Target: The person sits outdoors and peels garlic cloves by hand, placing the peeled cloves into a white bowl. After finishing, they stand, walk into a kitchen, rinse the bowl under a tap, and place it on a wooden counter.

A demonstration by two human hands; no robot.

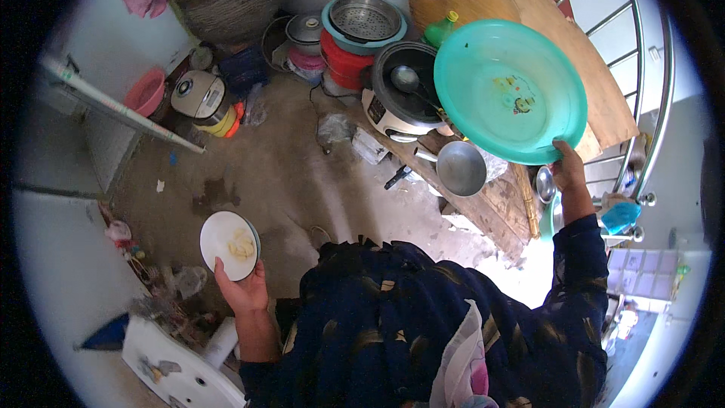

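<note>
My left hand (pixel 244 290) grips the rim of a white bowl (pixel 220 238), thumb on the inside edge. Several pale yellow pieces of food (pixel 241 245), perhaps peeled garlic cloves, lie in the bowl. Out to the right, my right hand (pixel 566 169) holds a green plastic basin (pixel 498 90) by its near rim. The basin is tilted so its inside faces me, with a printed picture on its bottom and a small dark speck on its wall. Behind the basin's left edge, a rice cooker (pixel 391 113) is partly hidden, a ladle (pixel 405 79) resting in its black pot.
A small saucepan (pixel 461 169) sits on a wooden bench (pixel 493 215) below the basin. Wooden boards (pixel 609 107) and a steel railing (pixel 668 102) border the right. Another rice cooker (pixel 198 94) and a red bucket (pixel 340 62) stand farther off. A white sink (pixel 175 365) is at lower left.
</note>
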